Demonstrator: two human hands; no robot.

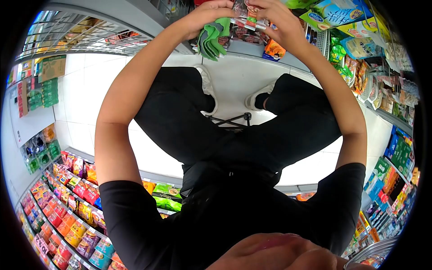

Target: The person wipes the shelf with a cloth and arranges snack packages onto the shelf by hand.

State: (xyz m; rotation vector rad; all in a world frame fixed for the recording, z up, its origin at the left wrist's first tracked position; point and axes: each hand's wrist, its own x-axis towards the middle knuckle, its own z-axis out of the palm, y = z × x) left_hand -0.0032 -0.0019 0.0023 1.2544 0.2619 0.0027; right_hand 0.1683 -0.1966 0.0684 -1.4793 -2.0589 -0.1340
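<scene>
Both my hands are raised at the top of the view, in front of a low shelf. My left hand [206, 17] is closed, with a folded green and grey cloth [213, 39] hanging beneath it. The fingertips of that hand reach the left edge of a clear plastic snack pack [248, 17] with a red and white label. My right hand [282, 24] grips the pack from the right, fingers over its top and thumb at its lower edge. The pack's upper end is cut off by the frame. An orange and blue box [273, 50] stands just below my right hand.
Snack bags [353, 67] fill the shelf on the right. A wire rack [90, 38] stands at upper left. Behind me are shelves of colourful packets and tubs [76, 220]. My knees are spread over a folding stool [229, 120] on the white tiled floor [83, 96].
</scene>
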